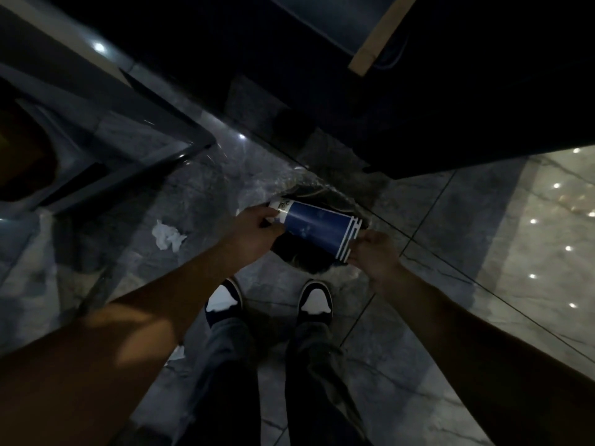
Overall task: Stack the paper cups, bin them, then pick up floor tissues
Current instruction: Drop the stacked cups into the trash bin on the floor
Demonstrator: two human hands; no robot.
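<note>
Over a dim, glossy tiled floor (450,220), seen from above, a person stands with both bare arms reaching forward and down. Between the two hands lies a stack of paper cups (317,228), nested together and held on its side. The cups are dark blue with a white base end toward the left and several white rims showing, layered, at the right end. The left hand (257,231) is closed around the narrow base end of the stack. The right hand (372,252) pinches the rim end, its fingers at the open mouths; what is inside the cups cannot be seen.

Directly beneath the stack sits a bin (309,262) lined with a clear plastic bag (286,185) whose crinkled edge spreads around the opening. The inside of the bin is dark, and its contents cannot be made out.

A crumpled white tissue (167,236) lies on the floor to the left of the bin, well apart from the hands. A second tissue scrap (177,352) shows by the left forearm. The person's two shoes (315,300), dark with white toes, stand just behind the bin.
</note>
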